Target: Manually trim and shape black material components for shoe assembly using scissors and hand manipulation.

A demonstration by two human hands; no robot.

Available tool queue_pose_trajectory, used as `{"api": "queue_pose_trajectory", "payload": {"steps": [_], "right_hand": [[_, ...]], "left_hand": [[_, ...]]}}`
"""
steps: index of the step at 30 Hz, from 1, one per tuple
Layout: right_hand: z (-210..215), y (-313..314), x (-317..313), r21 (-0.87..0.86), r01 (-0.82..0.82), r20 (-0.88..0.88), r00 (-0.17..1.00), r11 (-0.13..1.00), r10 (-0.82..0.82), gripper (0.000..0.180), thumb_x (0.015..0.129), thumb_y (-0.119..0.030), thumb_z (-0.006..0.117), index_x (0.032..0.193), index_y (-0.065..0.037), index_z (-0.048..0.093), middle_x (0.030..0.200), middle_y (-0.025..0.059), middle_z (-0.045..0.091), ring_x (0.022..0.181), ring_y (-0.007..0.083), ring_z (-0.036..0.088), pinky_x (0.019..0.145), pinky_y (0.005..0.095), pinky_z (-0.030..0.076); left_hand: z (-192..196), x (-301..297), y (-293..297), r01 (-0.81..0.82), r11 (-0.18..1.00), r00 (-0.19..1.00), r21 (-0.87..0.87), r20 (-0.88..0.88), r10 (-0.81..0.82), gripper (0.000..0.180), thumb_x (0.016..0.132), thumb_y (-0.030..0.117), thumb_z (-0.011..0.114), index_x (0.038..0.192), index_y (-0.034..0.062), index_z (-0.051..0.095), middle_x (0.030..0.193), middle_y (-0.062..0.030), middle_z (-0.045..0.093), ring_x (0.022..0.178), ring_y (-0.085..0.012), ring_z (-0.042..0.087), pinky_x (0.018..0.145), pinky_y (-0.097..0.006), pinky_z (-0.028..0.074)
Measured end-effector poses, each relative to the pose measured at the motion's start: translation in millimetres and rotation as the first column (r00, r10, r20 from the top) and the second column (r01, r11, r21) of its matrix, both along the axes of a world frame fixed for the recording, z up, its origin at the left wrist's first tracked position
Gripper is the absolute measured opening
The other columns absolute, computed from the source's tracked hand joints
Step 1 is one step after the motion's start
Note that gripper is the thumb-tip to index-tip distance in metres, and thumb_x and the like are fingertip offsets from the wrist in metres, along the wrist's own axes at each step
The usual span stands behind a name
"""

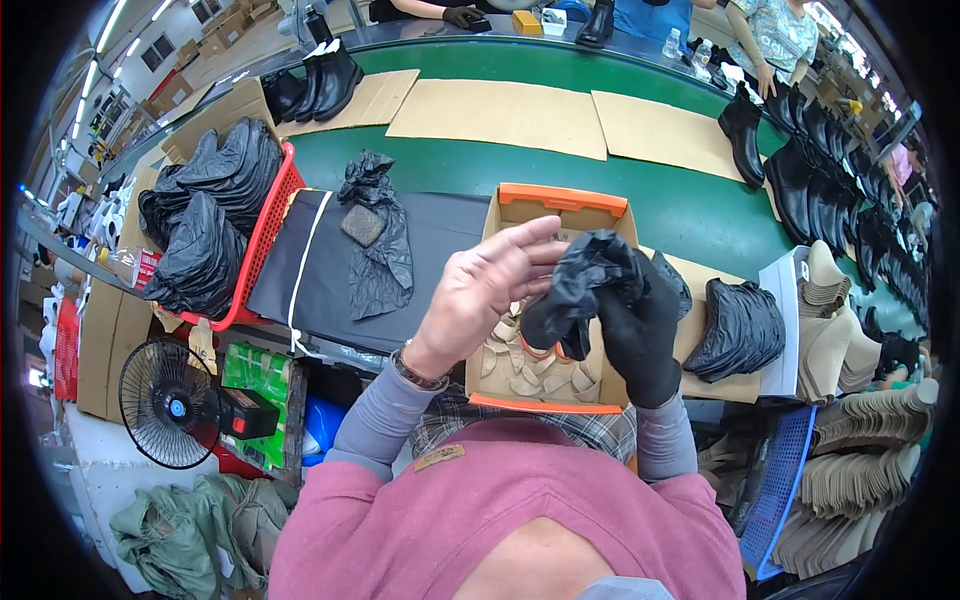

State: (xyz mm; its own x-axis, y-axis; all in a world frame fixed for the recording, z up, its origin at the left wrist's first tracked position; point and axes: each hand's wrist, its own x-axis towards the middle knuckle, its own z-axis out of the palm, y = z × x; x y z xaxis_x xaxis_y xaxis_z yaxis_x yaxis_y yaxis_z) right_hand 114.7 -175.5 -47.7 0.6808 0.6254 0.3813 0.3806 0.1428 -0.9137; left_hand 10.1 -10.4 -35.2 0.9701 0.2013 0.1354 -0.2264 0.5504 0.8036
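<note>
Left hand (490,290) bare, fingers (535,235) spread wide and flat, tips brushing a crumpled black bag (580,290). Right hand (640,325) in a dark glove, fingers curled tight round the bag's lower bunch, just past the left fingertips. Bag held up over an open cardboard box (560,205), paper shapes (520,370) below the knuckles. Looks light, limp, thin, probably slippery film; hard to tell where glove ends and bag begins. Best pinched at a loose edge, not the wad. More black bags (215,215) in a red basket (265,235), far off beyond the left wrist.
</note>
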Motion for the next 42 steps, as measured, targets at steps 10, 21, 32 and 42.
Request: {"api": "queue_pose_trajectory", "payload": {"steps": [10,21,32,42], "right_hand": [[-3.2,17.6,-13.1,-0.023,0.226,0.513,0.839,0.974,-0.182,0.039,0.077,0.001,0.064,0.115,-0.002,0.06,0.093,0.0151,0.065,0.083,0.0327,0.062,0.073,0.0404,0.049],[-4.6,18.1,-13.5,-0.07,0.188,0.584,0.804,0.98,-0.112,0.05,0.074,-0.005,0.07,0.122,-0.004,0.056,0.102,0.0136,0.063,0.09,0.0326,0.06,0.076,0.042,0.047],[-6.7,17.3,-3.1,-0.057,0.215,0.561,0.815,0.975,-0.147,0.047,0.071,-0.004,0.072,0.117,-0.007,0.06,0.095,0.0105,0.064,0.086,0.0323,0.061,0.073,0.0404,0.047],[-16.1,-13.1,14.0,0.445,-0.23,-0.572,0.67,0.865,0.472,0.064,0.099,-0.044,0.043,0.145,-0.003,0.028,0.139,0.0182,0.045,0.125,0.0289,0.049,0.102,0.0456,0.041]], "left_hand": [[-11.3,-2.1,-23.5,-0.413,0.677,0.894,0.609,0.132,0.427,0.039,0.094,0.003,0.047,0.132,-0.0027,0.052,0.086,-0.0012,0.058,0.075,-0.0031,0.049,0.069,-0.017,0.043],[-15.6,8.2,-13.5,-0.441,0.652,0.888,0.617,0.195,0.416,0.028,0.099,0.012,0.051,0.117,-0.0083,0.058,0.107,-0.0159,0.069,0.098,-0.0163,0.065,0.088,-0.028,0.051],[-18.6,2.2,-2.4,-0.185,0.826,0.98,0.533,0.033,0.198,0.033,0.096,0.006,0.055,0.127,-0.0049,0.051,0.118,-0.0117,0.064,0.105,-0.0134,0.06,0.093,-0.028,0.049],[4.4,4.3,19.9,-0.705,0.244,0.698,0.666,0.713,0.071,0.035,0.073,-0.002,0.066,0.107,0.0049,0.068,0.114,-0.0141,0.068,0.113,-0.0323,0.062,0.116,-0.047,0.023]]}}
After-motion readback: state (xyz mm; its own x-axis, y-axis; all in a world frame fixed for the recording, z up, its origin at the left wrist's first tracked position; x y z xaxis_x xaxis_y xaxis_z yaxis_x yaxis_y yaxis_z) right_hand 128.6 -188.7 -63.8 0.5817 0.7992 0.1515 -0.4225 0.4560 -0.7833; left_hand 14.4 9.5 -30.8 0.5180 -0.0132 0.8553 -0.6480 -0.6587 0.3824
